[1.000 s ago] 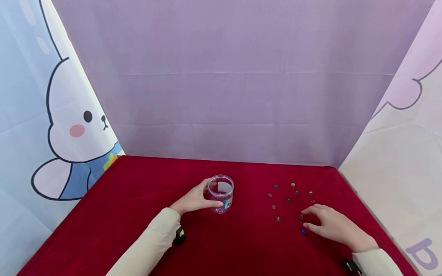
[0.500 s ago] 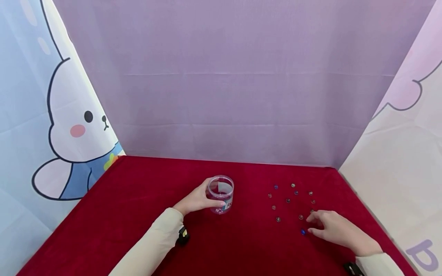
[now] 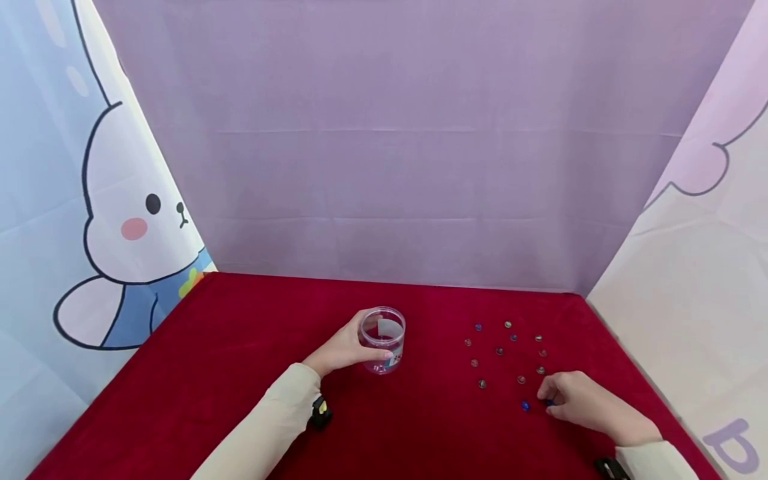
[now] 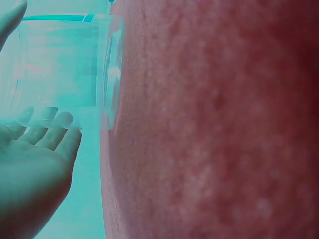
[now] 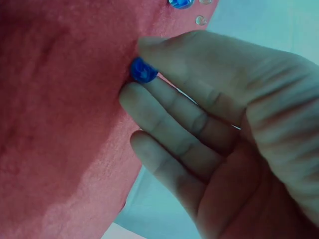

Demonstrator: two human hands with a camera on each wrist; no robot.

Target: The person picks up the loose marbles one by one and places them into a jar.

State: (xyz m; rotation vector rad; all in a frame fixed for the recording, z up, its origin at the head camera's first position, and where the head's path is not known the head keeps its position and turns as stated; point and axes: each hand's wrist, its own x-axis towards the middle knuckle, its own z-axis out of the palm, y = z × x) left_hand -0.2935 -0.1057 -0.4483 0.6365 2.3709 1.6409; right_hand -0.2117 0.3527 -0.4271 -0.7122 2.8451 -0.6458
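Observation:
My left hand [image 3: 343, 348] grips a clear plastic jar [image 3: 391, 328], which stands upright and lidless on the red cloth. A label shows on the jar's side. In the left wrist view the fingers lie along the wall of the jar [image 4: 62, 64], with the thumb opposite. Over on the right, my right hand [image 3: 591, 408] is low at the cloth, pinching a dark blue marble [image 5: 143, 69] between thumb and fingertips. Another blue marble [image 3: 525, 405] lies just left of those fingertips. Several more glass marbles, among them a greenish one [image 3: 482, 384], are scattered beyond.
The red cloth [image 3: 384, 433] covers the table. A plain purple curtain [image 3: 384, 147] hangs behind it, and printed cloth panels stand at the left [image 3: 138, 200] and right [image 3: 690, 280]. Bare cloth lies between the jar and the marbles.
My right hand has drawn slightly right and closed thumb and fingers on a blue marble, uncovering marbles behind it. The left hand and jar have barely moved.

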